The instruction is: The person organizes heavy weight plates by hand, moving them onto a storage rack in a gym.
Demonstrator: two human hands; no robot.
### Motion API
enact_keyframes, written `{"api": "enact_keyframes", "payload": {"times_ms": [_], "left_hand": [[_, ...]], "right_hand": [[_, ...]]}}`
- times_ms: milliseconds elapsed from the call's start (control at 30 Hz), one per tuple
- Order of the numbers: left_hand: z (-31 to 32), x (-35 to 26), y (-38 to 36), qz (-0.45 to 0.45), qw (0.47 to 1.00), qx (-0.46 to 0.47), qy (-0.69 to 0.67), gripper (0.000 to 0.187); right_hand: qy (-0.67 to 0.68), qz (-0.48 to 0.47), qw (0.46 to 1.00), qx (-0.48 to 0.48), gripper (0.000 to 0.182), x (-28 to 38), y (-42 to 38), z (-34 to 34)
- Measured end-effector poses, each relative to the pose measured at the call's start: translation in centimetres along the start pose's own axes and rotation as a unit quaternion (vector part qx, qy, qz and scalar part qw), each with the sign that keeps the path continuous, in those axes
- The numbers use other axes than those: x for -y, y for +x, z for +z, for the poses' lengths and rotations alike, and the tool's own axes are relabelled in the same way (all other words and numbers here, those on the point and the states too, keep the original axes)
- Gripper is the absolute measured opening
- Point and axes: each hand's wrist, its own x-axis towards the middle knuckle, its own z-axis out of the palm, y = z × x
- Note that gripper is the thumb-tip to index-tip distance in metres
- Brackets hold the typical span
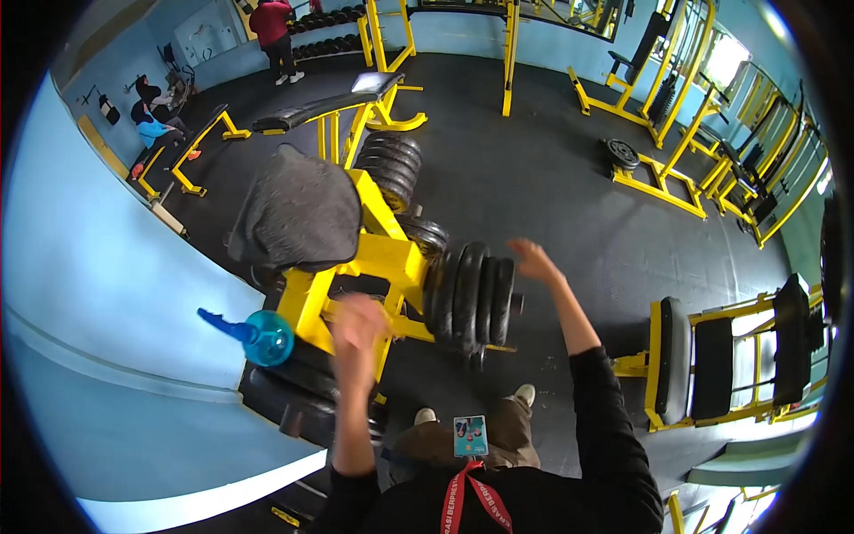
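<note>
My left hand (359, 331) is smeared by motion in front of the yellow frame (307, 307) of a weight machine; its fingers cannot be made out. To its left, a blue spray bottle (269, 338) rests by black weight plates (298, 378) at the wall. My right hand (534, 261) hangs in the air just right of a stack of black weight plates (467, 298) on the machine's bar, fingers stretched out and apart from the plates. A dark grey padded seat or cloth-covered pad (298, 209) sits on the frame beyond my left hand.
More plates (389, 165) hang farther along the machine, near a black bench (329, 109). A padded yellow machine (676, 360) stands at the right. Blue wall (116, 267) borders the left. A person in a red top (269, 25) stands far back; others sit at left.
</note>
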Motion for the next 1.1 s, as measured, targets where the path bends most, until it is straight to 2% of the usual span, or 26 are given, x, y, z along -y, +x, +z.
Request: {"api": "enact_keyframes", "payload": {"times_ms": [33, 67, 100, 133, 167, 200, 233, 267, 333, 400, 467, 500, 567, 600, 667, 700, 733, 800, 833, 933, 1000, 1100], "left_hand": [[2.6, 2.2, -2.2, -0.126, 0.979, 0.136, -0.084, 0.021], [4.8, 5.9, -4.1, -0.29, 0.935, 0.16, -0.131, 0.028], [6.4, 10.5, -6.2, -0.342, 0.917, 0.161, -0.13, 0.034], [8.0, 14.4, -7.8, -0.391, 0.897, 0.161, -0.129, 0.041], [10.1, 16.7, -8.9, -0.393, 0.898, 0.149, -0.131, 0.041], [12.5, 18.4, -9.9, -0.298, 0.947, 0.115, 0.019, 0.046], [15.3, 19.1, -10.4, -0.201, 0.962, 0.073, 0.169, 0.051], [17.9, 19.8, -10.3, -0.209, 0.963, 0.051, 0.164, 0.051], [21.9, 19.7, -9.3, -0.22, 0.962, -0.128, 0.098, 0.058], [24.5, 19.3, -8.1, -0.236, 0.947, -0.171, 0.132, 0.057], [27.2, 18.5, -7.5, -0.081, 0.924, -0.303, 0.217, 0.048], [28.3, 18.2, -7.2, -0.093, 0.915, -0.323, 0.222, 0.048], [29.4, 17.6, -6.7, 0.002, 0.833, -0.377, 0.405, 0.043], [29.9, 18.0, -6.9, -0.004, 0.823, -0.39, 0.413, 0.043], [31.1, 18.9, -6.5, -0.05, 0.848, -0.426, 0.311, 0.046], [31.7, 17.8, -6.3, -0.087, 0.857, -0.416, 0.293, 0.044], [31.8, 17.5, -6.1, -0.091, 0.851, -0.423, 0.297, 0.044], [31.9, 17.2, -5.6, -0.135, 0.815, -0.448, 0.341, 0.044], [31.7, 17.2, -5.2, -0.134, 0.813, -0.452, 0.341, 0.044], [31.8, 18.0, -4.7, -0.122, 0.795, -0.483, 0.346, 0.048], [31.6, 19.3, -4.2, -0.067, 0.74, -0.533, 0.404, 0.052], [32.3, 19.9, -4.3, -0.099, 0.746, -0.566, 0.337, 0.049]], "right_hand": [[-0.03, -0.002, 0.999, 0.036, 0.05, -1.7, -1.0, 0.6], [-0.059, -0.003, 0.995, 0.075, 0.057, -3.0, -1.7, 1.1], [-0.055, -0.005, 0.995, 0.084, 0.057, -3.5, -1.8, 0.9], [0.002, -0.001, 0.992, 0.125, 0.06, -3.1, -1.6, 0.6], [0.059, 0.002, 0.984, 0.168, 0.063, -2.9, -1.2, 0.2], [0.062, -0.006, 0.982, 0.181, 0.063, -3.6, -0.9, 0.1], [0.068, -0.012, 0.973, 0.218, 0.065, -4.4, -0.7, -0.1], [0.073, -0.021, 0.963, 0.258, 0.067, -5.3, -0.2, -0.7], [0.121, -0.01, 0.946, 0.299, 0.063, -7.8, 0.5, -0.8], [0.169, 0.006, 0.927, 0.336, 0.059, -9.2, 1.4, -0.1], [0.213, 0.048, 0.92, 0.324, 0.05, -10.0, 1.7, 0.1], [0.216, 0.042, 0.912, 0.347, 0.05, -10.3, 1.3, -0.3], [0.462, 0.171, 0.809, 0.321, 0.045, -9.9, 1.1, -1.0], [0.464, 0.166, 0.801, 0.339, 0.045, -9.7, 0.9, -0.7], [0.385, 0.099, 0.882, 0.255, 0.046, -9.7, 0.6, -0.1], [0.353, 0.027, 0.908, 0.225, 0.049, -9.7, 0.8, -0.2], [0.357, 0.026, 0.904, 0.234, 0.049, -9.6, 1.0, -0.1], [0.264, -0.012, 0.938, 0.226, 0.048, -9.6, 1.6, 0.4], [0.265, -0.015, 0.937, 0.227, 0.048, -9.7, 1.9, 0.8], [0.26, -0.033, 0.946, 0.192, 0.047, -9.8, 1.4, 1.4], [0.297, -0.047, 0.942, 0.149, 0.046, -9.6, 1.4, 1.3], [0.254, -0.026, 0.952, 0.171, 0.048, -9.8, 1.2, 1.3]]}}
